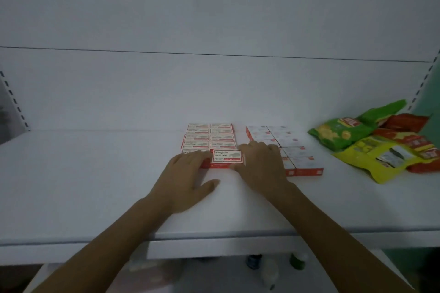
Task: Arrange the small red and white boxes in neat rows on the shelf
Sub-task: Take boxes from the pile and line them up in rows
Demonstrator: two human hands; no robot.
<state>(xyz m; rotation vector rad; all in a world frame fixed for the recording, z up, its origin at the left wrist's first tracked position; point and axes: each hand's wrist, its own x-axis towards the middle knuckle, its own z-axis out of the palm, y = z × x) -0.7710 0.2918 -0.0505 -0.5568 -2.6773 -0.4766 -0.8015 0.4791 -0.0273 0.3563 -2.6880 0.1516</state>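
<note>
Small red and white boxes lie flat on the white shelf (pixel 95 173) in two blocks. The left block (pixel 210 137) is two columns of several boxes. Its front-right box (pixel 227 156) lies between my hands. My left hand (pixel 188 178) rests flat with its fingers over the front-left box, thumb spread on the shelf. My right hand (pixel 260 165) lies against that front box's right side, thumb at its front corner, fingers pointing back. The right block (pixel 295 150) sits just right of my right hand, partly hidden by it.
Green, yellow and red snack bags (pixel 381 145) lie in a heap at the right end of the shelf. Slotted uprights stand at both sides. The shelf's front edge (pixel 214 236) runs below my forearms, with small bottles (pixel 297 261) on a lower level.
</note>
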